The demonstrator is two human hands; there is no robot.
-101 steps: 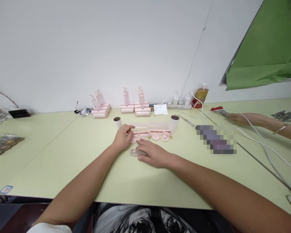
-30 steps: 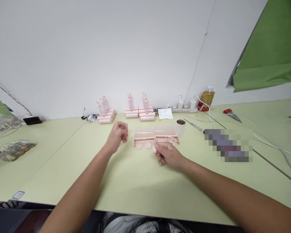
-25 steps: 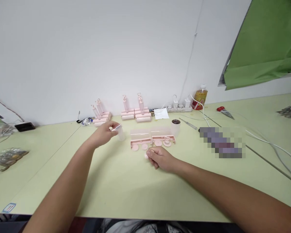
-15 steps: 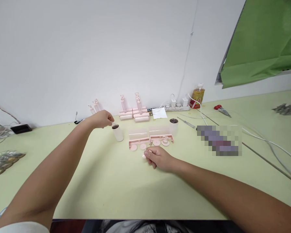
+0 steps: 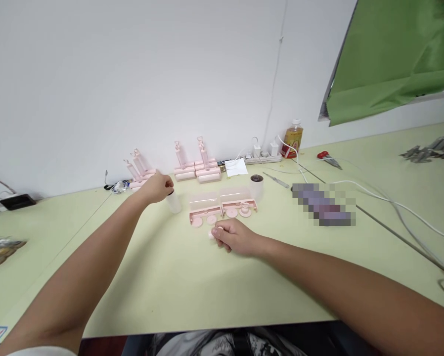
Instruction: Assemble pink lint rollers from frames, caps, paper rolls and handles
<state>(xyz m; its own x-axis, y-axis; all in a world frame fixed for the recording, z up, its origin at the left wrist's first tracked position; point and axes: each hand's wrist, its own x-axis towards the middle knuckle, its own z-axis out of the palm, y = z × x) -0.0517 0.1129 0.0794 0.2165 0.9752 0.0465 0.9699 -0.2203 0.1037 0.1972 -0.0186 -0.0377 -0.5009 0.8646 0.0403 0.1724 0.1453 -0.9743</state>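
Bench, two hands.
Your left hand (image 5: 158, 188) is at the white cup (image 5: 174, 202)'s mouth; your right hand (image 5: 237, 238), 4 o'clock from it, pinches a pale piece (image 5: 211, 235).

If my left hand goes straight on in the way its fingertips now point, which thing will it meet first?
Most likely the white cup: the fingertips of your left hand point down at its mouth. Depth is unclear in this one view, so I cannot tell whether they touch it.

A white cup (image 5: 174, 203) stands left of two open pink cases (image 5: 206, 213), a small pale piece (image 5: 211, 235) in front
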